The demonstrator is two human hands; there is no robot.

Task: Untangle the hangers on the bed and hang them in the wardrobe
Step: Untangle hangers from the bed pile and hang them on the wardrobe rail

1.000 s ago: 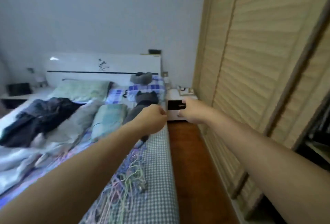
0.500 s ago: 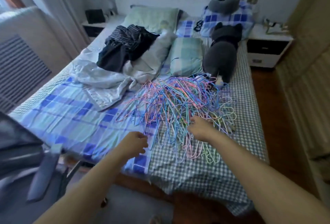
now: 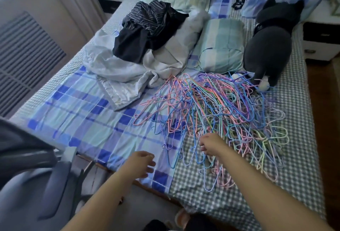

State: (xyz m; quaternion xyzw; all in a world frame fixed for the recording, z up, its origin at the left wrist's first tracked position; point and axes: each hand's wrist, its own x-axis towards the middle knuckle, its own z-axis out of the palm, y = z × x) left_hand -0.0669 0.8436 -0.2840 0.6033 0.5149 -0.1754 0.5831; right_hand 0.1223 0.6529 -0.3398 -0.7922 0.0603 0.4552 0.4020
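Observation:
A tangled pile of thin wire hangers (image 3: 219, 113) in pink, blue, green and purple lies on the bed (image 3: 82, 120), spread over the seam between the blue plaid sheet and the grey checked sheet. My right hand (image 3: 211, 145) rests on the near left part of the pile, fingers curled down among the hangers; whether it grips one is hidden. My left hand (image 3: 140, 164) hovers over the near edge of the bed, left of the pile, fingers apart and holding nothing. The wardrobe is out of view.
A heap of dark and white clothes (image 3: 150, 34) lies behind the pile, with a green pillow (image 3: 220, 45) and a dark plush toy (image 3: 268, 46) to its right. A nightstand (image 3: 320, 41) stands at far right. A grey chair (image 3: 27, 184) is at lower left.
The view swung from the wardrobe side down onto the bed. Both hands dropped from straight ahead to the bed; my right hand reached the hanger pile and slid left along its near edge.

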